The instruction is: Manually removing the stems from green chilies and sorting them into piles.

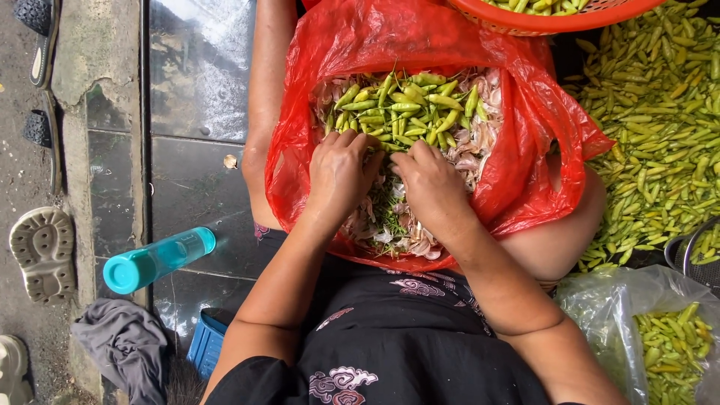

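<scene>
Green chillies (405,112) fill the far half of a red plastic bag (525,112) resting on a seated person's lap, heaped just beyond both hands over pale papery peelings (480,146). The left hand (339,174) lies knuckles up with fingers curled down into the near edge of the heap; whether it grips a chilli cannot be told. The right hand (431,182), touching it side by side, is likewise curled, fingertips buried among stems and husks. To the right of the right hand, loose chillies (660,120) cover the ground, and a clear bag (667,337) holds more. Beyond the bag sits an orange basket (555,19). Left of the left hand, a teal bottle (157,260) lies on wet dark tiles (195,90).
</scene>
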